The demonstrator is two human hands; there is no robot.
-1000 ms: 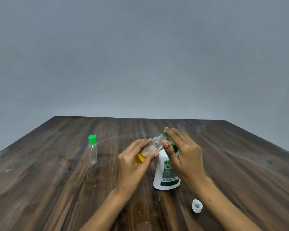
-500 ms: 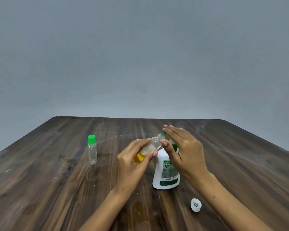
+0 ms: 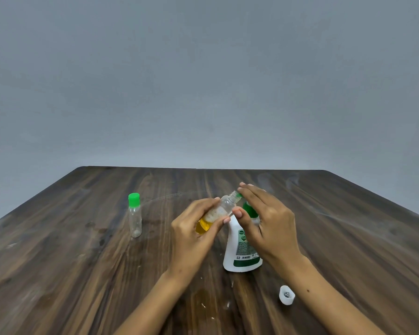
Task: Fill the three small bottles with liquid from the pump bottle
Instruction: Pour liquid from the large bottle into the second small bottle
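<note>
The left hand pinches an uncapped small bottle, tilted with its neck up-right at the pump bottle's green nozzle, yellow liquid pooled at its base. The right hand rests straight fingers on the pump. A green-capped bottle stands upright, apparently empty, on the tabletop.

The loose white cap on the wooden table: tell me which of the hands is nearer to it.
Right. The right hand rests on the white pump bottle, up and left of the white cap; the left hand is farther left, holding the tilted small clear bottle.
</note>
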